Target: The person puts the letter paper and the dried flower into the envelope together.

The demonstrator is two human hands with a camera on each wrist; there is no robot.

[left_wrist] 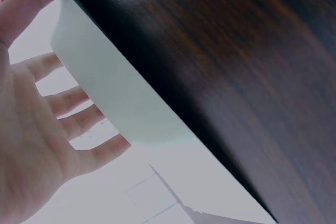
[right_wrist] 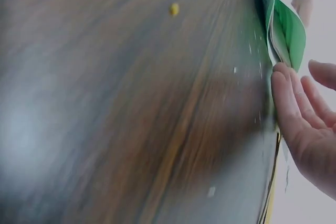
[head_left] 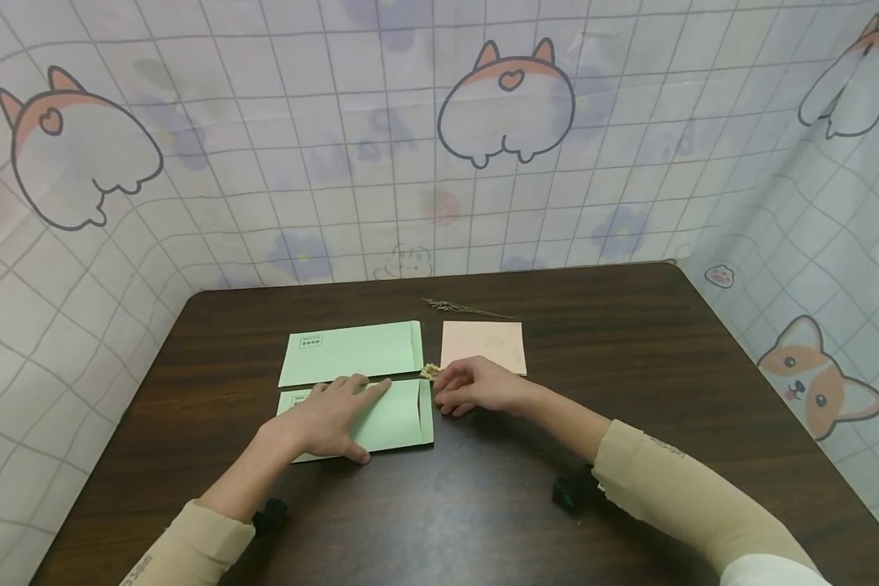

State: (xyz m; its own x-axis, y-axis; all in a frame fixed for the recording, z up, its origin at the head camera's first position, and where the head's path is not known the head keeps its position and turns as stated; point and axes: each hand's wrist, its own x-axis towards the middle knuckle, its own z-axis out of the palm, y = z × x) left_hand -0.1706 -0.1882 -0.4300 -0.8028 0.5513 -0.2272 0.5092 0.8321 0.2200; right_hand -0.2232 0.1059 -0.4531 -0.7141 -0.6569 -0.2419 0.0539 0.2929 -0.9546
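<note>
My left hand [head_left: 333, 419] lies spread over the nearer green envelope [head_left: 391, 415], its fingers across the paper and its thumb by the front edge. In the left wrist view, that envelope [left_wrist: 105, 77] runs slantwise beside the extended fingers. My right hand [head_left: 479, 384] is at the envelope's right end, by the flap. In the right wrist view, its fingers are fairly straight with the thumb apart, and the envelope mouth [right_wrist: 286, 35] gapes just beyond the fingertips. A small pale dried flower [head_left: 430, 372] shows beside the right fingers, its lower part hidden.
A second green envelope [head_left: 352, 354] lies behind the first. Right of it is a pink envelope or card [head_left: 483, 342], partly covered by my right hand. A dried grass sprig [head_left: 461, 308] lies farther back. A yellow crumb [right_wrist: 174, 9] dots the brown table [head_left: 630, 350].
</note>
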